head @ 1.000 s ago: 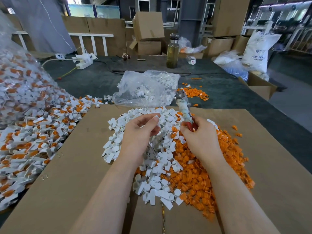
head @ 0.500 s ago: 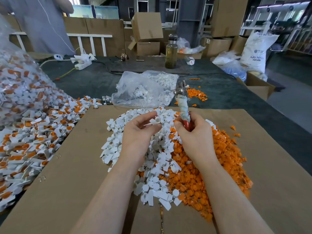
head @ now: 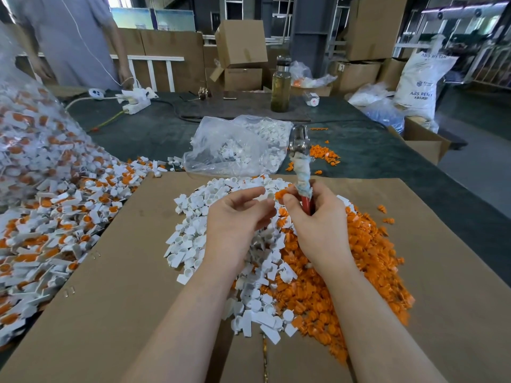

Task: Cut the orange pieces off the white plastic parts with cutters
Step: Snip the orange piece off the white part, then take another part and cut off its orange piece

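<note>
**Inspection: part held at the cutters above the sorted piles**

The white plastic part (head: 265, 197) sits between my two hands, above the far end of the piles. An orange piece (head: 281, 195) shows at its right end, against my right thumb; whether it is attached to the part I cannot tell. My left hand (head: 237, 219) pinches the part between thumb and fingertips, palm turned inward, wrist low over the white pile (head: 193, 233). My right hand (head: 315, 219) is curled around the red handles of the cutters (head: 302, 172), which stand nearly upright, rag-wrapped shank above my fist and metal head tilted away from me. How the jaws stand I cannot tell.

Against the frames a second and half a second ago, the cutters have swung from a leftward lean to near vertical, my hands have drawn closer together, and orange now shows at the part, where before only white was visible.

The orange pile (head: 345, 272) lies under and right of my right forearm. Both piles rest on the cardboard sheet (head: 116, 286), with bare cardboard on the left and along the right edge. Uncut parts (head: 55, 217) crowd its left border. A clear bag (head: 237, 145) lies just beyond the far edge, loose orange scraps (head: 323, 154) beside it.
</note>
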